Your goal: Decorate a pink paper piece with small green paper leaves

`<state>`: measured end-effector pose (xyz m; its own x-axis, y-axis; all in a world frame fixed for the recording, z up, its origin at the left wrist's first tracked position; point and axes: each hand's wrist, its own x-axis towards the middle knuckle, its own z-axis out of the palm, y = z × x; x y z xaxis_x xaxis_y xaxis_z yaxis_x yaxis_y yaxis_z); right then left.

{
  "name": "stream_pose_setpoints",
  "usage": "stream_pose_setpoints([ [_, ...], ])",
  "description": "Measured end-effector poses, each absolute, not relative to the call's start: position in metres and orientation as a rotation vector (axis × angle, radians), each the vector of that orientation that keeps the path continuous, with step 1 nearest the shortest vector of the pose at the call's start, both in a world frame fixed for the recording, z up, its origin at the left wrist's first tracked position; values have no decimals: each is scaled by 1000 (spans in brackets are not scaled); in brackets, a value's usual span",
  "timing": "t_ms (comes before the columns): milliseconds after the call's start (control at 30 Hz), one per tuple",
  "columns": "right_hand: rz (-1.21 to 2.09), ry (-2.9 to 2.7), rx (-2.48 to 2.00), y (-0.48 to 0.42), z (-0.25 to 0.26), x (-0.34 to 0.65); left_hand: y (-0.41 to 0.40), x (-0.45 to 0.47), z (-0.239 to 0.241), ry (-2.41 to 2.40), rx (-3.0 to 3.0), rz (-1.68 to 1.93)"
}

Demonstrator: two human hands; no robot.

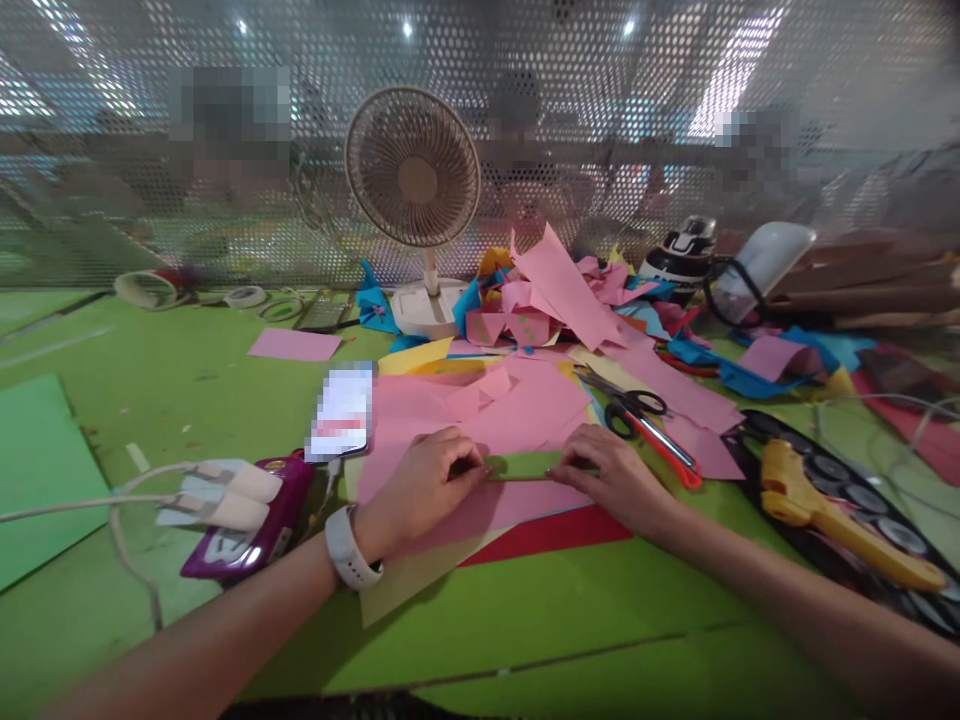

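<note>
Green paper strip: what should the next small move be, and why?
I'd probably hold one end of the green paper strip with the left hand and run a right hand fingertip along its near edge to flatten it: the hands grip opposite ends, the middle is uncovered, and pink paper lies beneath.

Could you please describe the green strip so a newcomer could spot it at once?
On the green table, find the pink sheets in the middle. Over them, the left hand and right hand hold the strip, whose green stands out from the pink around it.
</note>
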<state>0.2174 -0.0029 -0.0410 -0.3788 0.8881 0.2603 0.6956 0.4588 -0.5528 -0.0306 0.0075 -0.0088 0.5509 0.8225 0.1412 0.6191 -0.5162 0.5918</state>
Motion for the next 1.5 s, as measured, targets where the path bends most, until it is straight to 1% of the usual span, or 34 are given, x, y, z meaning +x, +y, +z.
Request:
stream_pose_setpoints([
  [267,486,-2239,-1273,-3,-41,219,9,-34,-8,1223,2382,462],
  [533,609,-2162,-1381,0,-36,216,10,-40,-2,1296,2532,303],
  [667,619,-2168,-1432,2,-33,213,2,-38,3,1414,2683,241],
  [733,625,-2172,-1447,2,-33,213,-9,-31,2,1512,2779,292],
  [767,620,-2171,-1449,2,-34,213,-15,-27,1,1493,2831,337],
  [800,609,-2168,-1449,1,-35,213,-22,-23,-1,1377,2896,372],
  [867,584,-2160,-1445,1,-38,213,-34,-15,-8,1061,2976,370],
  [933,571,-2148,-1435,1,-40,213,-42,-11,-17,926,2938,285],
  [1067,587,-2143,-1408,1,-41,213,-43,-9,-27,949,2796,202],
  [1300,607,-2151,-1396,1,-38,214,-34,-11,-24,1027,2712,109],
  [1500,618,-2160,-1401,2,-38,214,-38,-10,-23,1084,2726,150],
])
